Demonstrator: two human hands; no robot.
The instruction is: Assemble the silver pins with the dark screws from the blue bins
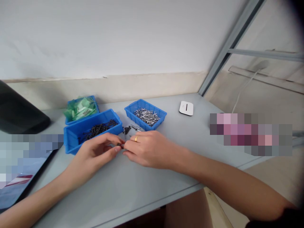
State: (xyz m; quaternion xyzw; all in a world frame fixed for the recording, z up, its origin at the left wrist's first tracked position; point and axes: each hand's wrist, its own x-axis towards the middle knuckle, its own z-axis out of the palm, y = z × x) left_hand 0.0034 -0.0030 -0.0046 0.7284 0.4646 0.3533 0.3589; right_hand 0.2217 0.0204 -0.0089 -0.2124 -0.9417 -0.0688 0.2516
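Note:
My left hand (97,152) and my right hand (147,148) meet over the grey table (133,186), fingertips pinched together on a small dark screw (119,144). A gold ring sits on a finger of my right hand. Just behind the hands stands a blue bin of black screws (95,130). To its right is a blue bin of silver screws (146,114). A few loose screws (129,129) lie on the table between the two bins. What exactly each fingertip grips is too small to tell.
A blue bin with green plastic bags (80,108) stands at the back left. A small white device (186,108) lies to the right. A dark object (19,114) sits at far left. A metal frame post (228,47) rises at the table's right corner.

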